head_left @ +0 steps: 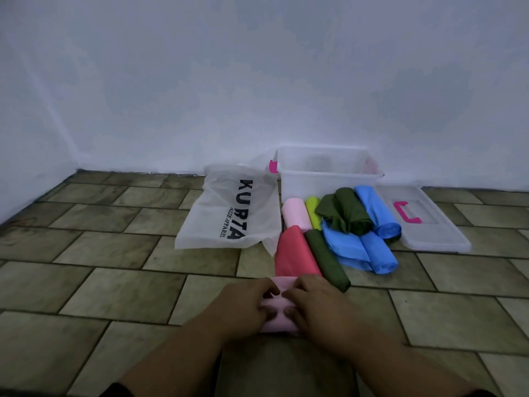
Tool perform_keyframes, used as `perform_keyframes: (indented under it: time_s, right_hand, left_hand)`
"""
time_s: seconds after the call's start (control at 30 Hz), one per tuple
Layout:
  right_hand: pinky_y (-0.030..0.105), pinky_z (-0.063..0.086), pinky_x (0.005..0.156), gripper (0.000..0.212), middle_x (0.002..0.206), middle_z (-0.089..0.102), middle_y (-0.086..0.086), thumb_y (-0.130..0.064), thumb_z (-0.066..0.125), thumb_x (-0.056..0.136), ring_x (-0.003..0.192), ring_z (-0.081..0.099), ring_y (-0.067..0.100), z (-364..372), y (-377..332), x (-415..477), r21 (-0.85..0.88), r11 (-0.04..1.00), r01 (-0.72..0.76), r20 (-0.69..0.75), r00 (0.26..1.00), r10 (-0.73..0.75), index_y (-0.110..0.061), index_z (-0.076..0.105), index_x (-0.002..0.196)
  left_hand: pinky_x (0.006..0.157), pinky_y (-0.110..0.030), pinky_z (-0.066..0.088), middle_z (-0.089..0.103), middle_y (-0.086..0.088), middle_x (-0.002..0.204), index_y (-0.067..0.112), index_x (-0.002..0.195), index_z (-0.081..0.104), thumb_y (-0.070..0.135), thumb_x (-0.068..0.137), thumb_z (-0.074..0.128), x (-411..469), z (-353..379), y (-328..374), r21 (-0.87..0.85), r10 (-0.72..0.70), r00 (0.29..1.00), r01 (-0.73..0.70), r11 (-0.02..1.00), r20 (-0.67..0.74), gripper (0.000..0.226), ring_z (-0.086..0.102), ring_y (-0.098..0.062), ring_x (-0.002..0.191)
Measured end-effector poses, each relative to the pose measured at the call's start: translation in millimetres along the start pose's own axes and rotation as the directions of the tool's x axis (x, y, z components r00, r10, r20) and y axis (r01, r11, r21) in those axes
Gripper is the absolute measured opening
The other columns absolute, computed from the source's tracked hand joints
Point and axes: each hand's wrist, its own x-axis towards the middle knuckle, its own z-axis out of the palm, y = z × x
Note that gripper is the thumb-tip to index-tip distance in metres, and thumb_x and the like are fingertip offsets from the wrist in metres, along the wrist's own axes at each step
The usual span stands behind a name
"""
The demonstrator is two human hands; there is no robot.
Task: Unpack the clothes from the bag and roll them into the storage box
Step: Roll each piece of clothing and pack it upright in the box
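The light is dim, flat and bluish, with barely any shadows. The pale painted wall (257, 67) looks blotchy and soft. The brown stone-tiled floor (114, 253) bows near the edges.

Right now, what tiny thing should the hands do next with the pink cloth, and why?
Probably roll the pink cloth tight to its end. The left hand and right hand both pinch it on the floor, so it seems unfinished, while the red roll and others lie done ahead, near the storage box.
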Motion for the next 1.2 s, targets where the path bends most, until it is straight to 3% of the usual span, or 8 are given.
perform_keyframes:
  time_s: [0.2, 0.3, 0.4, 0.47, 0.57, 0.83, 1.0, 1.2]
  right_hand:
    - [0.030, 0.038, 0.095, 0.038, 0.120, 0.051, -0.006, -0.043, 0.047, 0.079, 0.108, 0.047, 0.014, 0, -8, -7, -0.103, 0.988, 0.119, -0.011, 0.993, -0.121, -0.029, 0.049, 0.113]
    - [0.033, 0.043, 0.089, 0.033, 0.115, 0.056, -0.002, -0.036, 0.052, 0.082, 0.103, 0.053, 0.019, -8, -14, 5, -0.119, 0.991, 0.065, 0.009, 0.998, -0.065, -0.026, 0.050, 0.113]
    - [0.034, 0.047, 0.084, 0.033, 0.111, 0.061, -0.001, -0.034, 0.055, 0.085, 0.098, 0.058, 0.020, -16, -17, 19, -0.056, 0.997, -0.047, 0.049, 0.998, 0.050, -0.027, 0.049, 0.117]
    - [0.032, 0.048, 0.082, 0.033, 0.109, 0.063, -0.001, -0.035, 0.056, 0.087, 0.096, 0.059, 0.018, -20, -17, 25, 0.033, 0.987, -0.156, 0.098, 0.984, 0.152, -0.028, 0.050, 0.118]
    - [0.030, 0.050, 0.080, 0.031, 0.108, 0.064, -0.002, -0.032, 0.059, 0.086, 0.093, 0.060, 0.015, -21, -15, 29, 0.210, 0.931, -0.299, 0.149, 0.951, 0.272, -0.026, 0.053, 0.116]
    - [0.017, 0.043, 0.064, 0.019, 0.096, 0.064, -0.011, -0.032, 0.069, 0.081, 0.085, 0.059, 0.001, -15, -12, 13, 0.597, 0.696, -0.399, 0.242, 0.916, 0.319, -0.032, 0.054, 0.094]
    - [0.050, 0.052, 0.090, 0.021, 0.104, 0.067, 0.016, -0.020, 0.071, 0.073, 0.103, 0.062, 0.034, -31, -5, 18, 0.838, 0.252, -0.484, 0.408, 0.862, 0.300, -0.013, 0.058, 0.088]
    - [0.050, 0.045, 0.093, 0.029, 0.102, 0.063, 0.028, 0.011, 0.065, 0.075, 0.099, 0.061, 0.040, -79, 40, 62, 0.951, 0.133, -0.281, 0.246, 0.942, 0.230, -0.002, 0.053, 0.099]
  left_hand:
    - [0.090, -0.027, 0.045, 0.062, 0.007, 0.121, 0.036, 0.127, 0.046, 0.042, 0.084, 0.061, 9, -2, 0, -0.040, -0.120, 0.993, 0.121, 0.992, 0.010, 0.046, 0.059, -0.012, 0.104]
    - [0.095, -0.039, 0.046, 0.054, 0.001, 0.129, 0.029, 0.134, 0.044, 0.036, 0.081, 0.068, 4, -2, 6, -0.280, -0.379, 0.878, 0.300, 0.912, -0.294, 0.058, 0.054, -0.020, 0.113]
    - [0.086, -0.045, 0.050, 0.056, -0.014, 0.123, 0.020, 0.133, 0.041, 0.021, 0.080, 0.067, -4, 4, 18, -0.878, -0.754, 0.644, 0.281, 0.387, -0.127, 0.059, 0.058, -0.032, 0.104]
    - [0.074, -0.044, 0.053, 0.062, -0.018, 0.110, 0.017, 0.127, 0.045, 0.018, 0.079, 0.063, -7, 15, 33, -0.964, -0.703, 0.691, 0.265, 0.029, 0.169, 0.051, 0.063, -0.035, 0.095]
    - [0.072, -0.045, 0.054, 0.062, -0.018, 0.113, 0.015, 0.125, 0.050, 0.013, 0.084, 0.060, 1, 22, 48, -0.941, -0.595, 0.729, 0.271, -0.203, 0.338, 0.042, 0.062, -0.036, 0.097]
    - [0.088, -0.056, 0.050, 0.055, -0.013, 0.119, 0.022, 0.131, 0.044, 0.019, 0.089, 0.061, 18, 24, 45, -0.981, -0.695, 0.696, 0.181, -0.071, 0.179, 0.046, 0.057, -0.036, 0.102]
    - [0.066, -0.046, 0.056, 0.064, -0.016, 0.109, 0.024, 0.113, 0.060, 0.011, 0.081, 0.066, 22, 6, 49, -0.981, -0.536, 0.826, 0.105, -0.161, 0.176, 0.035, 0.063, -0.039, 0.095]
    - [0.080, -0.035, 0.054, 0.060, -0.012, 0.120, 0.030, 0.108, 0.060, -0.010, 0.077, 0.058, 87, -63, 71, -0.986, -0.299, 0.950, -0.041, 0.161, -0.088, 0.051, 0.059, -0.027, 0.103]
